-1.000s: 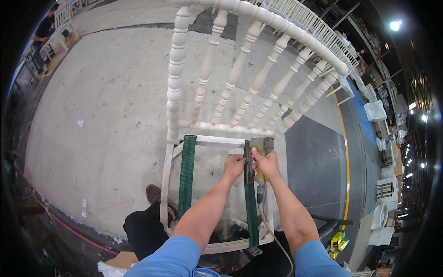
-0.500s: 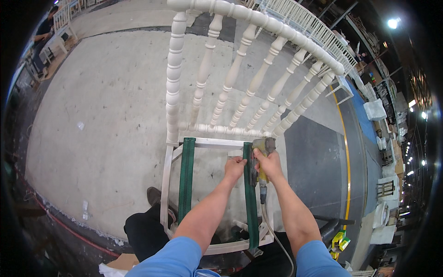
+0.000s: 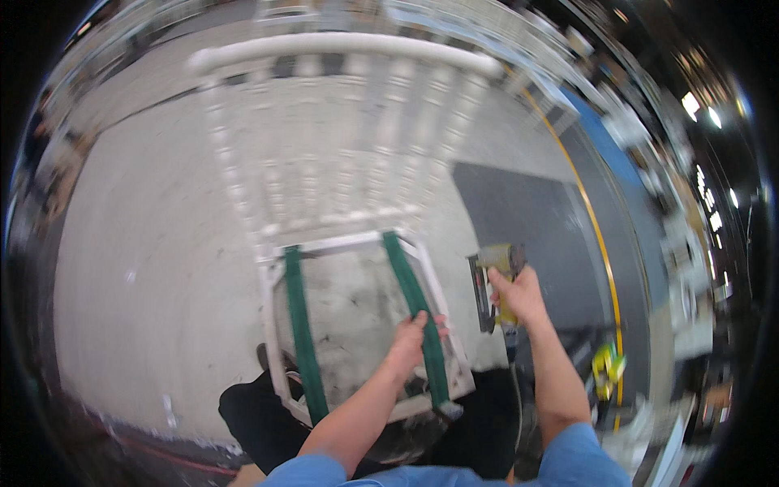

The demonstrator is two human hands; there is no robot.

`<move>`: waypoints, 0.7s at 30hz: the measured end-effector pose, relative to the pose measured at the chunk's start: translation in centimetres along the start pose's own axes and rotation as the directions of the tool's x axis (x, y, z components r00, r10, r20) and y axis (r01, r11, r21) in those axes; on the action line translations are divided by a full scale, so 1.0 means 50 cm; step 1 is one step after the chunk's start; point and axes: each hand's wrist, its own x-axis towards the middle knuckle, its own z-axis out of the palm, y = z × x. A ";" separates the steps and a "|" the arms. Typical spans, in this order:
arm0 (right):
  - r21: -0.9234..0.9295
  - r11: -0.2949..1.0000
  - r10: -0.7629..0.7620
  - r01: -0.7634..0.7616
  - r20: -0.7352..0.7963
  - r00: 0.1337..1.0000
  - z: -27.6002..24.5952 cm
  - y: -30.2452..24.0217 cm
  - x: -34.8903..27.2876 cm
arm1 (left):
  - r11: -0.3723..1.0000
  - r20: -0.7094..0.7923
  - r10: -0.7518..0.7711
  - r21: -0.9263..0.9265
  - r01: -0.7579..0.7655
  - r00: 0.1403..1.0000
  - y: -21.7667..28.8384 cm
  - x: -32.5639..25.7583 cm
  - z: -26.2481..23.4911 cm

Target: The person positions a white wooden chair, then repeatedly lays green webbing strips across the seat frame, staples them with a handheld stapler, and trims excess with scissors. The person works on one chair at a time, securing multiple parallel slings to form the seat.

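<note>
A white chair [image 3: 264, 299] with a turned-spindle back [image 3: 349, 47] stands before me, its seat frame without a panel. Two green webbing straps run front to back across that frame: a left strap [image 3: 300, 333] and a right strap [image 3: 408, 280]. My left hand [image 3: 408, 347] is closed around the right strap, thumb on top and fingertips showing beyond its far edge, beside the side rail. Off to the right of the chair, my right hand [image 3: 521, 295] grips a yellow and grey pneumatic staple gun [image 3: 505, 258] by its handle. An air hose trails down from the gun.
My black-trousered legs [image 3: 247, 414] flank the seat front. A yellow-and-green package [image 3: 607, 369] lies at the right, near a yellow floor line [image 3: 596, 231]. White furniture [image 3: 560, 105] stands at the far right. A person, blurred, is at the far left.
My right hand has lifted the staple gun away from the right strap, out to the right. My left hand has slid down that strap. The chair has shifted left in view and blurred.
</note>
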 end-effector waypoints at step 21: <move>0.740 0.597 0.656 -0.311 -0.227 0.720 -0.617 0.656 -0.409 | 0.955 -0.181 -0.276 0.063 0.291 0.944 -0.290 -0.253 -0.109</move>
